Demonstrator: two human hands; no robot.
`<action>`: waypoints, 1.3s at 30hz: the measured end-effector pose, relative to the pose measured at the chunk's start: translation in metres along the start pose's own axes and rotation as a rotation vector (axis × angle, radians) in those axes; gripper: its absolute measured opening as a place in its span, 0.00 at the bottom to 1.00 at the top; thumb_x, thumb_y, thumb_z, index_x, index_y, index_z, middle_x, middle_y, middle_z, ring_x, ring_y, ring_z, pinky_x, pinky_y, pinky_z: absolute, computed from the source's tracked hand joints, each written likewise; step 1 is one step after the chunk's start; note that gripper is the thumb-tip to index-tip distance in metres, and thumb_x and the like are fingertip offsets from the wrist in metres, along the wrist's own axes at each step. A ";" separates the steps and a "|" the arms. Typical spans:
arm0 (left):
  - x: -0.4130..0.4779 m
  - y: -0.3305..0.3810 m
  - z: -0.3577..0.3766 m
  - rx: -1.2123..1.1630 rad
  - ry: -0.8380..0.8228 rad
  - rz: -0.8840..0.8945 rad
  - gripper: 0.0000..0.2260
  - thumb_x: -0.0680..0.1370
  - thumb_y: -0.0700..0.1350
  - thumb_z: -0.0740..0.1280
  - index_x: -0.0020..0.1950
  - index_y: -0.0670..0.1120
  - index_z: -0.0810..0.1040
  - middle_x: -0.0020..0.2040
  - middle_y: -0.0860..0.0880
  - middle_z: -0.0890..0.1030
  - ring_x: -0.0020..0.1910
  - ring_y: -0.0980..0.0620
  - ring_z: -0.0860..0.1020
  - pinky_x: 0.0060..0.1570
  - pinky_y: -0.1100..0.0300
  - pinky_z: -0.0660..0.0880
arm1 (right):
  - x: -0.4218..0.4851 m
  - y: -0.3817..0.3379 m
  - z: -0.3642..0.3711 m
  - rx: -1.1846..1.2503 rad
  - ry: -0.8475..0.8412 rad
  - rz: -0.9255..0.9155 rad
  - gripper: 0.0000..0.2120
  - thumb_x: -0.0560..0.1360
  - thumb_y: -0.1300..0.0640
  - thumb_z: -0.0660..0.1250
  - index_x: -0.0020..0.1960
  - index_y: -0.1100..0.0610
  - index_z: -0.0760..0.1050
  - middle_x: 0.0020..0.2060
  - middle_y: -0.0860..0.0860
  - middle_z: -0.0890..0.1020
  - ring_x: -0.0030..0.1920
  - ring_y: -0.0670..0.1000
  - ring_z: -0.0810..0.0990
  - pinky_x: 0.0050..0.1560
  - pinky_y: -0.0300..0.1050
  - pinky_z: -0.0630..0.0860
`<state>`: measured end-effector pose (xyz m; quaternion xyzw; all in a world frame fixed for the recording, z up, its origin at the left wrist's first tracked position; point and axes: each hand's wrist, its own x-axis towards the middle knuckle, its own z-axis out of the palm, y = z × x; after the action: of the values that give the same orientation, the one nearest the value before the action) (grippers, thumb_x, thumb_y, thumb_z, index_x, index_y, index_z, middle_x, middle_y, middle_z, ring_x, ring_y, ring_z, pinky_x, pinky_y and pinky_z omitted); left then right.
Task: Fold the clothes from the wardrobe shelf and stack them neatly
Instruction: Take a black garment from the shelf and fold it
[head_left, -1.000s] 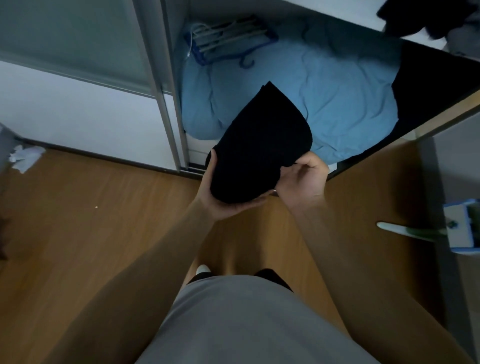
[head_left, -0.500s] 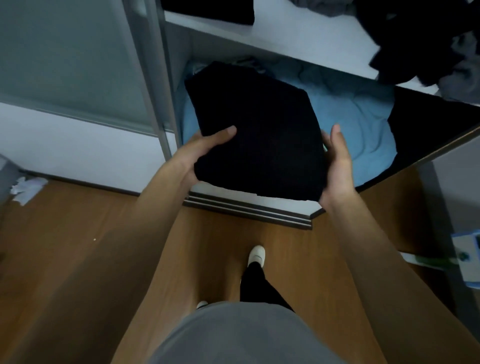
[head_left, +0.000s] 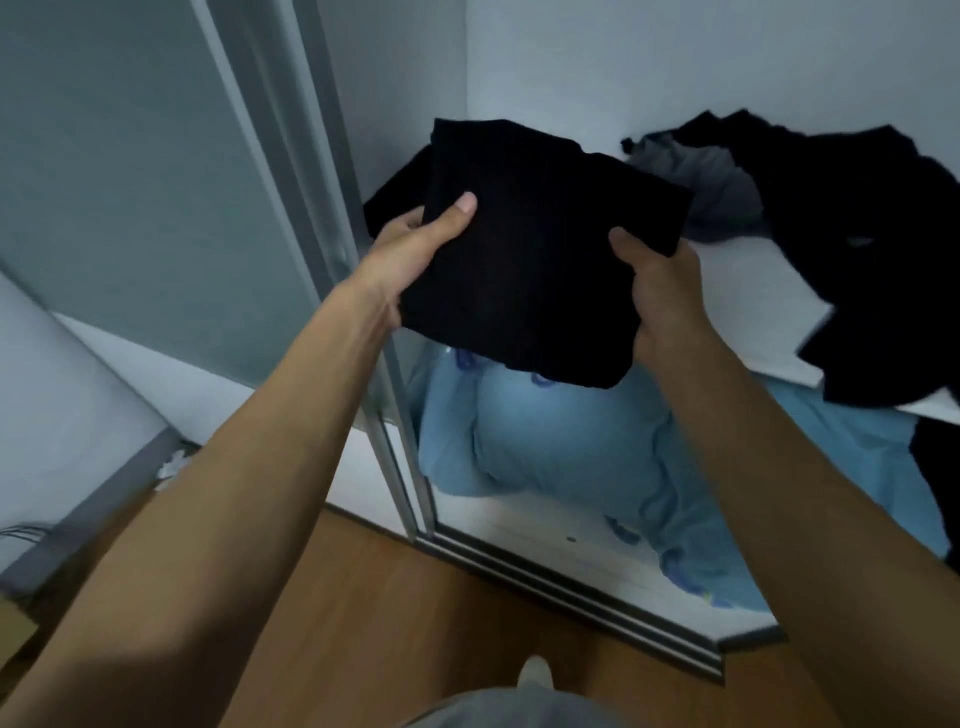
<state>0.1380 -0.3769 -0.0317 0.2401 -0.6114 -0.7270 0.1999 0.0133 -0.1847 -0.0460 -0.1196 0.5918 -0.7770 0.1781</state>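
A folded black garment is held flat above the front left part of the white wardrobe shelf. My left hand grips its left edge with the thumb on top. My right hand grips its right edge, thumb on top too. Behind the garment, at the shelf's left end, another black piece of clothing peeks out. A loose heap of black clothes and a grey garment lies on the right of the shelf.
Below the shelf lies light blue bedding on the wardrobe floor. A sliding door with a metal frame stands just left of my left hand. Wooden floor and the door track are below.
Both hands have lifted the folded black garment from in front of the lower compartment up to shelf height. My view has tilted upward with it.
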 end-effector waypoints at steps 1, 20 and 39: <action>0.014 0.015 0.004 0.002 0.030 0.032 0.16 0.74 0.53 0.76 0.55 0.45 0.83 0.50 0.46 0.87 0.50 0.47 0.85 0.44 0.56 0.82 | 0.020 -0.009 0.005 0.031 -0.006 -0.002 0.13 0.76 0.60 0.72 0.61 0.55 0.79 0.53 0.54 0.85 0.52 0.53 0.85 0.56 0.55 0.82; 0.216 0.010 -0.018 1.561 0.144 -0.047 0.29 0.81 0.65 0.51 0.80 0.57 0.54 0.82 0.50 0.49 0.80 0.46 0.50 0.75 0.39 0.54 | 0.263 0.045 0.116 -0.863 -0.334 -0.029 0.18 0.78 0.56 0.63 0.65 0.61 0.71 0.61 0.58 0.77 0.58 0.59 0.78 0.58 0.53 0.78; 0.281 0.029 0.106 1.471 0.052 0.256 0.33 0.75 0.41 0.66 0.78 0.50 0.57 0.81 0.47 0.50 0.79 0.44 0.48 0.73 0.36 0.48 | 0.262 -0.035 -0.029 -0.955 -0.208 -0.159 0.05 0.76 0.63 0.68 0.50 0.55 0.80 0.44 0.56 0.84 0.33 0.47 0.82 0.34 0.34 0.76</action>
<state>-0.1509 -0.4623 -0.0185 0.2561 -0.9581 -0.0955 0.0852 -0.2406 -0.2604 -0.0264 -0.3096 0.8499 -0.4141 0.1014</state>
